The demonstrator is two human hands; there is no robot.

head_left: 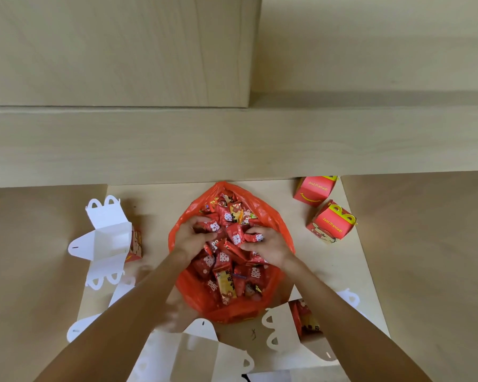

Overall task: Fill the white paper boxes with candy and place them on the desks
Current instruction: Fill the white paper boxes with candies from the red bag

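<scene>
An open orange plastic bag (271,213) lies mid-desk, full of red-wrapped candies (226,267). Both my hands are inside it. My left hand (192,238) curls around several candies at the bag's left side. My right hand (268,244) closes on several candies on the right. An open white paper box (108,238) with its flaps spread stands to the left of the bag. Another open box (284,326) sits at the near right, and a third (193,354) lies just below the bag, partly hidden by my left forearm.
Two closed red boxes (315,188) (331,223) printed "Just married" stand at the back right. A low wooden ledge (232,144) runs along the far edge of the desk. Brown paper sheets (425,257) cover the desk on both sides.
</scene>
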